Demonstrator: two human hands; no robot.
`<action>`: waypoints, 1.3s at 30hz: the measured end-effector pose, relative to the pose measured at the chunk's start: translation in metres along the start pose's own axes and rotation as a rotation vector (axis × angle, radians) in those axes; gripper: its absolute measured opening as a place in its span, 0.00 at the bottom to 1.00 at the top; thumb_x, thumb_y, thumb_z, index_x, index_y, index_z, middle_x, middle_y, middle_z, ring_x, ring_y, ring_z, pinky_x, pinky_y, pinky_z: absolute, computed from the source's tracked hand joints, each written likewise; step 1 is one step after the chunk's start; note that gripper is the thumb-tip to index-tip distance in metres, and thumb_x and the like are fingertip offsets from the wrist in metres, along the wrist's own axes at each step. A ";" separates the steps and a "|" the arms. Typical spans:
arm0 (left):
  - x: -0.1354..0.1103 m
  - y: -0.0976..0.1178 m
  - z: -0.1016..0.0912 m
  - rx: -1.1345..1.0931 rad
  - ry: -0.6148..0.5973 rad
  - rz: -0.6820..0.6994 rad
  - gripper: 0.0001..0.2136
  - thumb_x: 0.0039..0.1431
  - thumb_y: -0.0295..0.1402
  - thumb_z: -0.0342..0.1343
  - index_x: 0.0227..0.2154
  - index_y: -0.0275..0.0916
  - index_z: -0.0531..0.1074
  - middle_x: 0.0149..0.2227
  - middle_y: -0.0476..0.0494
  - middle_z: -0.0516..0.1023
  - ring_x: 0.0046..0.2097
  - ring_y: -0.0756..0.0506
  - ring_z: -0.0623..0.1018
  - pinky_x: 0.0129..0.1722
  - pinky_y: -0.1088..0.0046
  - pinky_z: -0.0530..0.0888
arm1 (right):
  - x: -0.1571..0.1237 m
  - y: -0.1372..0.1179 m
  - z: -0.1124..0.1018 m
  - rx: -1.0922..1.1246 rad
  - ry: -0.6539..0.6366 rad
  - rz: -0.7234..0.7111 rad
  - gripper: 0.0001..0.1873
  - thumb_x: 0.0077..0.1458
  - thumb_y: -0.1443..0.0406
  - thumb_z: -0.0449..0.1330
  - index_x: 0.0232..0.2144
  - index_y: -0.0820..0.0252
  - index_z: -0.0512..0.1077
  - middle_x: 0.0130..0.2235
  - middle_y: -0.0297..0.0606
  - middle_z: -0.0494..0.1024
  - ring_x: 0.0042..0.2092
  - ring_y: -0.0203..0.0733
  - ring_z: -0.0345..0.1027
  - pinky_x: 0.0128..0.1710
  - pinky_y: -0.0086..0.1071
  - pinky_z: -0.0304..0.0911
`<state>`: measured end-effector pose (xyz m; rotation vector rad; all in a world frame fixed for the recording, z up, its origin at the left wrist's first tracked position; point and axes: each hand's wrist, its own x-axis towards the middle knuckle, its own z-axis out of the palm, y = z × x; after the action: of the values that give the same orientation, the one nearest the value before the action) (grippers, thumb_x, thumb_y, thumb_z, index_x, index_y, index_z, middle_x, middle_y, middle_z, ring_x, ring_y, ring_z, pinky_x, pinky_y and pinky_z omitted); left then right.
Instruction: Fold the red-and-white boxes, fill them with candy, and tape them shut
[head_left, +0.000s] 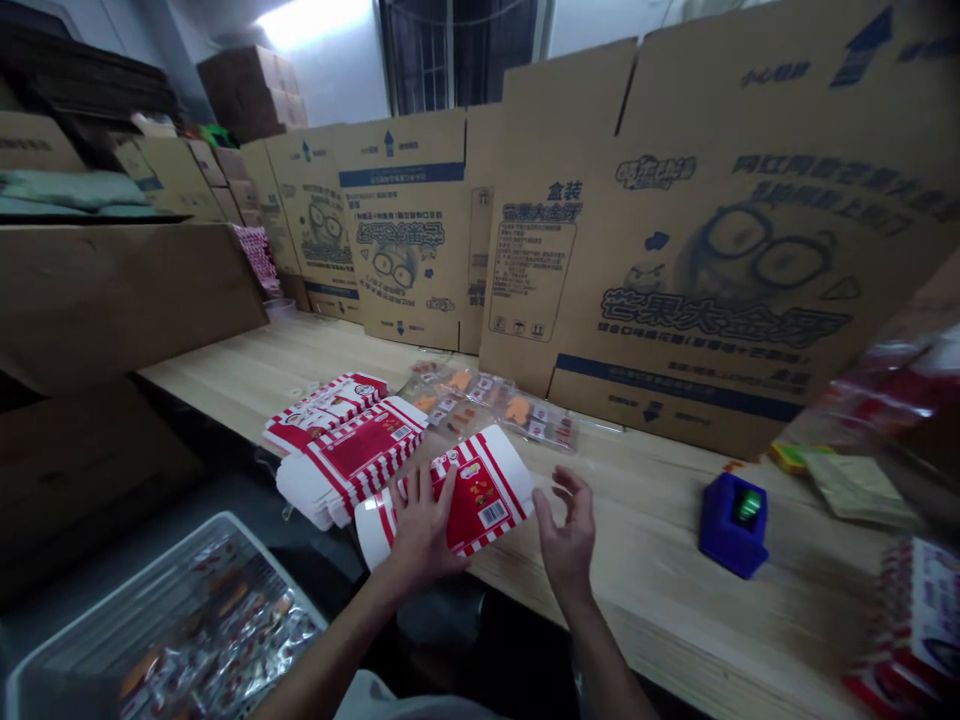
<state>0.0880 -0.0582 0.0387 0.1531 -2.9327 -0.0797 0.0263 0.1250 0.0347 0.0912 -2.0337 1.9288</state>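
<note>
- Lower left, a clear plastic bin (112,605) of wrapped packets stands beside the table; sleeves and forearms are best kept from dragging over its rim.
- The left hand (424,525) lies across the carton, fingers spread over its printed face; whether the thumb grips underneath, I cannot tell. A broad, light press should steady thin card without creasing it.
- The right hand (568,535) is apart from the left, fingers loosely curled, thumb just beside the carton's white right end; contact is unclear. Working along the fold lines there would bend the card cleanly.
- The striped carton (484,490) sits at the table's near edge, its left end seemingly overhanging; more of it on the table (630,560) would give firmer support.
- Just behind, stacked cartons (367,450) nearly meet it, so elbow room leftward is tight.
- Farther back, flat packets (517,410) lie before the cardboard boxes (675,250).
</note>
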 end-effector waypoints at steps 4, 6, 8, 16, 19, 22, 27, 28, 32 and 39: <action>-0.005 0.006 0.003 0.051 0.026 0.067 0.54 0.30 0.44 0.67 0.64 0.42 0.50 0.65 0.23 0.50 0.65 0.21 0.49 0.60 0.38 0.41 | 0.013 0.002 0.005 -0.199 -0.347 0.009 0.22 0.46 0.58 0.64 0.44 0.59 0.69 0.39 0.43 0.77 0.37 0.46 0.70 0.42 0.42 0.65; -0.007 0.008 0.005 0.055 0.034 0.086 0.52 0.33 0.45 0.66 0.64 0.43 0.51 0.65 0.24 0.51 0.65 0.21 0.49 0.60 0.38 0.41 | 0.017 0.006 0.011 -0.136 -0.401 0.136 0.23 0.44 0.57 0.66 0.42 0.60 0.69 0.36 0.40 0.77 0.33 0.44 0.70 0.37 0.40 0.66; -0.008 0.009 0.007 0.054 0.019 0.094 0.52 0.33 0.44 0.66 0.64 0.43 0.51 0.65 0.24 0.51 0.65 0.20 0.50 0.60 0.38 0.41 | 0.019 0.007 0.015 0.031 -0.460 0.270 0.19 0.43 0.55 0.66 0.36 0.61 0.71 0.32 0.40 0.77 0.32 0.44 0.70 0.35 0.38 0.66; -0.001 0.010 -0.012 -0.010 0.007 0.147 0.50 0.38 0.42 0.64 0.65 0.40 0.48 0.61 0.25 0.58 0.61 0.25 0.59 0.61 0.40 0.43 | 0.019 -0.021 -0.006 0.217 -0.538 0.246 0.15 0.45 0.54 0.66 0.28 0.61 0.76 0.47 0.46 0.75 0.45 0.52 0.71 0.44 0.44 0.66; 0.011 0.003 -0.032 -0.148 0.023 0.084 0.52 0.37 0.44 0.64 0.65 0.37 0.45 0.59 0.28 0.62 0.59 0.28 0.62 0.61 0.43 0.48 | 0.011 -0.026 -0.016 0.032 -0.120 -0.022 0.15 0.46 0.57 0.66 0.36 0.59 0.75 0.51 0.46 0.72 0.53 0.51 0.65 0.54 0.47 0.59; 0.019 0.000 -0.046 -0.288 0.065 0.060 0.54 0.36 0.44 0.65 0.65 0.35 0.41 0.57 0.30 0.64 0.59 0.30 0.64 0.61 0.46 0.53 | -0.004 -0.025 -0.012 0.144 -0.202 0.065 0.27 0.44 0.58 0.68 0.47 0.58 0.69 0.50 0.46 0.74 0.53 0.50 0.66 0.55 0.49 0.59; 0.016 0.010 -0.044 -0.515 0.076 0.103 0.54 0.36 0.43 0.67 0.64 0.34 0.43 0.56 0.30 0.67 0.58 0.31 0.66 0.60 0.48 0.58 | -0.020 -0.025 0.008 0.470 -0.517 0.312 0.26 0.43 0.59 0.70 0.45 0.59 0.70 0.47 0.44 0.78 0.48 0.49 0.72 0.50 0.42 0.67; 0.016 0.010 -0.042 -0.572 0.069 0.091 0.54 0.35 0.43 0.67 0.64 0.34 0.44 0.57 0.30 0.66 0.58 0.31 0.66 0.59 0.49 0.60 | -0.020 -0.025 0.009 0.485 -0.501 0.316 0.26 0.42 0.59 0.70 0.44 0.59 0.71 0.46 0.43 0.79 0.47 0.49 0.73 0.49 0.41 0.67; 0.017 -0.002 -0.034 -0.896 -0.005 -0.034 0.52 0.36 0.43 0.68 0.63 0.34 0.48 0.58 0.28 0.64 0.58 0.32 0.67 0.56 0.51 0.67 | -0.014 -0.023 0.006 0.420 -0.480 0.314 0.19 0.43 0.59 0.70 0.38 0.60 0.75 0.39 0.40 0.81 0.38 0.45 0.75 0.40 0.37 0.70; 0.019 -0.029 -0.024 -1.636 -0.324 -0.385 0.25 0.35 0.37 0.71 0.39 0.34 0.73 0.36 0.39 0.81 0.38 0.38 0.80 0.41 0.60 0.76 | -0.004 -0.003 0.007 0.315 -0.466 0.385 0.13 0.42 0.58 0.70 0.27 0.62 0.78 0.29 0.37 0.81 0.28 0.40 0.71 0.28 0.31 0.67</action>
<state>0.0772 -0.0898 0.0636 0.4045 -2.0585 -2.4510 0.0295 0.1174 0.0360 0.2629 -2.1179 2.6709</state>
